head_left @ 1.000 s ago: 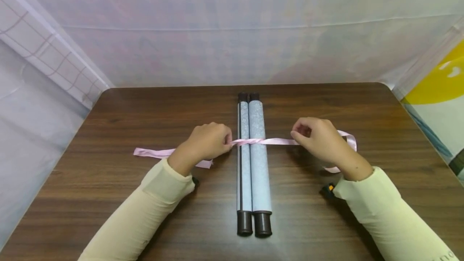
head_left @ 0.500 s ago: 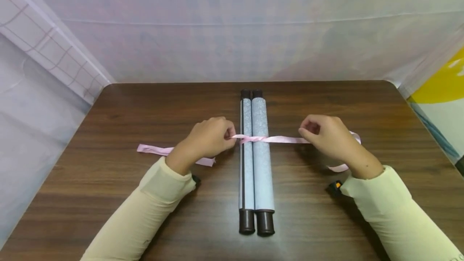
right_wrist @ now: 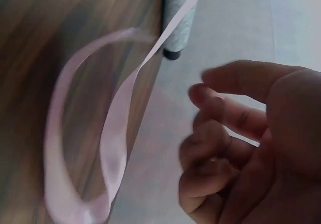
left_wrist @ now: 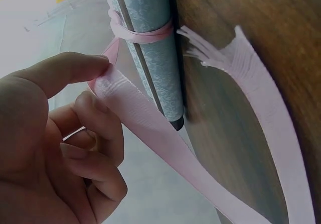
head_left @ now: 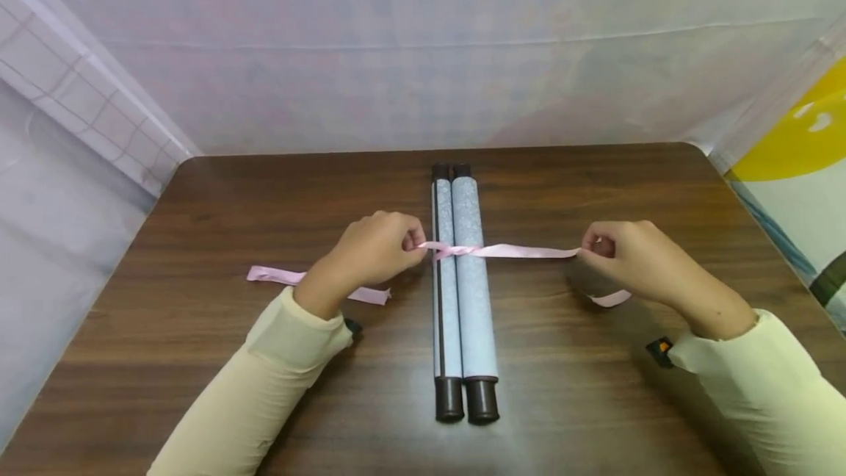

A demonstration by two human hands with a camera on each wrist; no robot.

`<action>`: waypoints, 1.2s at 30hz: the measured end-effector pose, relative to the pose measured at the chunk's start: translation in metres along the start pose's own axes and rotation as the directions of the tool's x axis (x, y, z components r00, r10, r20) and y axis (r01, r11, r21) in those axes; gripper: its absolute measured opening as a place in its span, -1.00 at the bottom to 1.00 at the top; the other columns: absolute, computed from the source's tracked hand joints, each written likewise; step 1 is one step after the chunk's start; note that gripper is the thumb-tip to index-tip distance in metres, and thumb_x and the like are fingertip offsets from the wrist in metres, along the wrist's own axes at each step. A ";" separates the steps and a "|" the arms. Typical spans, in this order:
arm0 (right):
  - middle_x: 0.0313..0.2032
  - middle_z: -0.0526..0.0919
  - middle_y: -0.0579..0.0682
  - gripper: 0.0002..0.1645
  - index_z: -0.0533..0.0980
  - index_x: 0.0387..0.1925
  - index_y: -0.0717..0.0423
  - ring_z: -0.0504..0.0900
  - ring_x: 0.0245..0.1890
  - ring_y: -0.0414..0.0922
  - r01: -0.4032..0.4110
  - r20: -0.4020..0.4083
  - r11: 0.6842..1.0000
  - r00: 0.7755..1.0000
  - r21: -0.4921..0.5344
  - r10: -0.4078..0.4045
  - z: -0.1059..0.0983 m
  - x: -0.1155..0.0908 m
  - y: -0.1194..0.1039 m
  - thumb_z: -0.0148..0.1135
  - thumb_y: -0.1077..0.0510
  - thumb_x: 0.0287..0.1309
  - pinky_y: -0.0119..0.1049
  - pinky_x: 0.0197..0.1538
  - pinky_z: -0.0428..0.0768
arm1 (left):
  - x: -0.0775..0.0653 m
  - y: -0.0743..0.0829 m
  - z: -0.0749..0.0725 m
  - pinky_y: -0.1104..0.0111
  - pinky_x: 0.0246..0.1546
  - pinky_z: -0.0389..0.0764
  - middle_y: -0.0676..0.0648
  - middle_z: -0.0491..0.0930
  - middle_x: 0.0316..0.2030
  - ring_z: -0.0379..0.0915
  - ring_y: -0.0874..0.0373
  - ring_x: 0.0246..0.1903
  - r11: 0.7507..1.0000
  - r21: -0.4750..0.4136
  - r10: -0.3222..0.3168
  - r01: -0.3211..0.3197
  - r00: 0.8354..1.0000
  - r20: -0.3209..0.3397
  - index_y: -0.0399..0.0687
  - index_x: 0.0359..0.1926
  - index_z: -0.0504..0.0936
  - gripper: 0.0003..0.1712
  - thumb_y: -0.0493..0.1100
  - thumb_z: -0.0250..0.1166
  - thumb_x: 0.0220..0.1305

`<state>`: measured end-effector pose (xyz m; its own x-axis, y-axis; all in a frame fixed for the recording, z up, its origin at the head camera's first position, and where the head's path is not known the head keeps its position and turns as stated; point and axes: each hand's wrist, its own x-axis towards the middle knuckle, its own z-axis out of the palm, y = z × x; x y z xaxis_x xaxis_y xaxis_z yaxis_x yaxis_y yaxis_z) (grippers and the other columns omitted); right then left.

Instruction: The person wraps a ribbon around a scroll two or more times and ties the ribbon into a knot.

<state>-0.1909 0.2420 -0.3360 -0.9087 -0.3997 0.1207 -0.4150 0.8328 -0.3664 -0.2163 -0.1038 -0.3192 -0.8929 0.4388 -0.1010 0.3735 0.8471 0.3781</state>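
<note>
Left fingers pinch the pink satin ribbon around two pale-blue, dark-capped rolls; right fingers, loosely curled, grip nothing, so its twist might slacken.

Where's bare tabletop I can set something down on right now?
Bare table shows far right, bordered by the rolls, the ribbon and the table's far edge; far left, beyond the left hand; and nearer, between the rolls and right sleeve. Crowded: the middle strip, with ribbon, left hand and right hand.
</note>
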 end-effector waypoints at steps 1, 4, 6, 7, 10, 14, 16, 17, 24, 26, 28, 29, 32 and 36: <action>-0.70 0.48 -0.17 -0.92 0.53 -0.50 0.00 0.34 -0.71 -0.27 0.006 0.026 1.000 1.000 -0.013 -0.006 -0.001 -0.004 0.003 0.24 0.19 0.08 -0.30 -0.61 0.40 | 0.000 0.000 -0.001 0.34 -0.62 0.45 0.12 0.56 -0.54 0.40 0.21 -0.61 1.000 0.002 0.000 0.000 1.000 0.001 0.11 -0.39 0.58 -0.91 -0.03 0.24 0.21; -0.68 0.44 -0.18 -0.89 0.51 -0.43 0.04 0.34 -0.70 -0.28 0.026 0.131 0.999 0.991 -0.040 -0.021 -0.005 -0.014 0.014 0.31 0.23 -0.02 -0.31 -0.61 0.39 | -0.001 0.000 -0.003 0.34 -0.62 0.45 0.11 0.56 -0.55 0.40 0.21 -0.61 1.000 0.005 -0.001 0.001 1.000 0.004 0.11 -0.39 0.58 -0.91 -0.04 0.24 0.20; -0.66 0.45 -0.18 -0.81 0.50 -0.38 0.04 0.35 -0.68 -0.27 0.020 0.210 0.999 0.978 -0.046 -0.010 -0.007 -0.021 0.020 0.33 0.26 -0.09 -0.31 -0.60 0.40 | 0.000 0.000 -0.003 0.34 -0.61 0.44 0.11 0.56 -0.56 0.40 0.21 -0.62 1.000 0.001 0.001 -0.001 1.000 0.005 0.12 -0.39 0.57 -0.92 -0.04 0.24 0.20; -0.65 0.46 -0.19 -0.78 0.50 -0.35 0.04 0.35 -0.67 -0.27 0.020 0.243 0.999 0.970 -0.044 -0.008 -0.007 -0.025 0.023 0.34 0.26 -0.12 -0.31 -0.60 0.39 | 0.000 0.000 -0.003 0.34 -0.61 0.44 0.12 0.56 -0.56 0.40 0.21 -0.62 1.000 -0.001 0.003 -0.003 1.000 0.005 0.12 -0.39 0.57 -0.92 -0.04 0.24 0.20; -0.63 0.47 -0.19 -0.71 0.50 -0.33 0.02 0.35 -0.67 -0.28 0.008 0.292 0.998 0.956 -0.061 0.011 -0.005 -0.033 0.029 0.34 0.26 -0.20 -0.33 -0.60 0.39 | 0.001 -0.001 -0.002 0.34 -0.60 0.44 0.13 0.56 -0.55 0.40 0.22 -0.62 1.000 -0.017 0.012 -0.012 1.000 -0.001 0.13 -0.39 0.57 -0.94 -0.05 0.24 0.18; -0.64 0.45 -0.18 -0.69 0.47 -0.34 0.03 0.33 -0.68 -0.26 0.000 0.273 0.997 0.962 -0.081 0.022 0.001 -0.039 0.035 0.31 0.27 -0.24 -0.33 -0.62 0.36 | 0.000 -0.001 -0.002 0.35 -0.61 0.43 0.14 0.58 -0.52 0.39 0.22 -0.63 0.999 -0.043 0.021 -0.021 1.000 -0.012 0.14 -0.38 0.58 -0.95 -0.05 0.24 0.17; -0.65 0.43 -0.17 -0.71 0.46 -0.36 0.03 0.32 -0.68 -0.25 0.002 0.251 0.996 0.968 -0.086 0.019 0.004 -0.040 0.036 0.31 0.28 -0.22 -0.32 -0.63 0.34 | 0.000 0.000 -0.003 0.36 -0.63 0.41 0.14 0.58 -0.52 0.38 0.22 -0.64 0.998 -0.056 0.025 -0.026 1.000 -0.018 0.13 -0.38 0.59 -0.94 -0.04 0.24 0.17; -0.66 0.42 -0.18 -0.72 0.46 -0.38 0.02 0.32 -0.69 -0.25 0.004 0.241 0.996 0.970 -0.087 0.017 0.005 -0.040 0.036 0.31 0.29 -0.22 -0.32 -0.64 0.33 | -0.001 0.000 -0.004 0.36 -0.64 0.40 0.13 0.58 -0.52 0.37 0.22 -0.65 0.998 -0.063 0.025 -0.027 0.999 -0.022 0.13 -0.38 0.59 -0.93 -0.03 0.24 0.17; -0.70 0.39 -0.25 -0.74 0.43 -0.55 -0.09 0.32 -0.67 -0.29 0.040 0.175 0.995 0.984 -0.094 -0.023 0.010 -0.040 0.038 0.40 0.21 -0.17 -0.31 -0.62 0.35 | -0.003 0.001 -0.004 0.35 -0.59 0.44 0.07 0.51 -0.48 0.38 0.20 -0.55 0.994 -0.089 0.054 -0.061 0.995 -0.083 0.15 -0.45 0.59 -0.86 0.03 0.28 0.17; -0.69 0.39 -0.25 -0.73 0.42 -0.56 -0.10 0.32 -0.67 -0.29 0.048 0.173 0.994 0.984 -0.098 -0.031 0.011 -0.040 0.038 0.40 0.22 -0.18 -0.32 -0.61 0.35 | -0.003 0.002 -0.003 0.35 -0.56 0.45 0.05 0.48 -0.45 0.38 0.20 -0.51 0.993 -0.098 0.059 -0.069 0.993 -0.101 0.14 -0.47 0.60 -0.86 0.03 0.29 0.15; -0.70 0.36 -0.23 -0.72 0.42 -0.56 -0.10 0.30 -0.68 -0.29 0.047 0.178 0.994 0.984 -0.100 -0.028 0.011 -0.040 0.037 0.38 0.26 -0.22 -0.33 -0.61 0.33 | -0.003 0.003 -0.003 0.35 -0.57 0.44 0.03 0.47 -0.46 0.36 0.19 -0.51 0.992 -0.106 0.061 -0.073 0.992 -0.111 0.13 -0.47 0.61 -0.86 0.01 0.30 0.15; -0.70 0.36 -0.23 -0.71 0.42 -0.55 -0.10 0.30 -0.68 -0.29 0.051 0.180 0.994 0.983 -0.101 -0.032 0.011 -0.040 0.037 0.37 0.28 -0.24 -0.34 -0.61 0.32 | -0.003 0.003 -0.003 0.36 -0.57 0.42 0.03 0.46 -0.48 0.36 0.19 -0.52 0.991 -0.110 0.061 -0.074 0.991 -0.115 0.13 -0.47 0.62 -0.87 0.01 0.30 0.15; -0.69 0.34 -0.22 -0.68 0.41 -0.52 -0.06 0.28 -0.67 -0.29 0.074 0.178 0.993 0.982 -0.093 -0.057 0.011 -0.041 0.038 0.36 0.32 -0.30 -0.34 -0.61 0.30 | -0.003 0.004 -0.004 0.40 -0.63 0.37 0.04 0.48 -0.54 0.34 0.21 -0.59 0.988 -0.132 0.067 -0.082 0.991 -0.118 0.12 -0.46 0.62 -0.88 -0.02 0.29 0.16; -0.70 0.29 -0.25 -0.66 0.40 -0.57 -0.10 0.25 -0.68 -0.33 0.118 0.145 0.988 0.984 -0.096 -0.103 0.014 -0.039 0.038 0.39 0.31 -0.30 -0.39 -0.63 0.29 | -0.003 0.004 -0.005 0.43 -0.68 0.34 0.07 0.52 -0.60 0.33 0.23 -0.66 0.981 -0.173 0.071 -0.088 0.992 -0.104 0.09 -0.46 0.61 -0.88 -0.05 0.28 0.17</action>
<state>-0.1704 0.2844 -0.3675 -0.8446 -0.5349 0.0233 -0.5218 0.8127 -0.2593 -0.2137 -0.1033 -0.3128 -0.8855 0.4642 0.0223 0.4016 0.7401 0.5394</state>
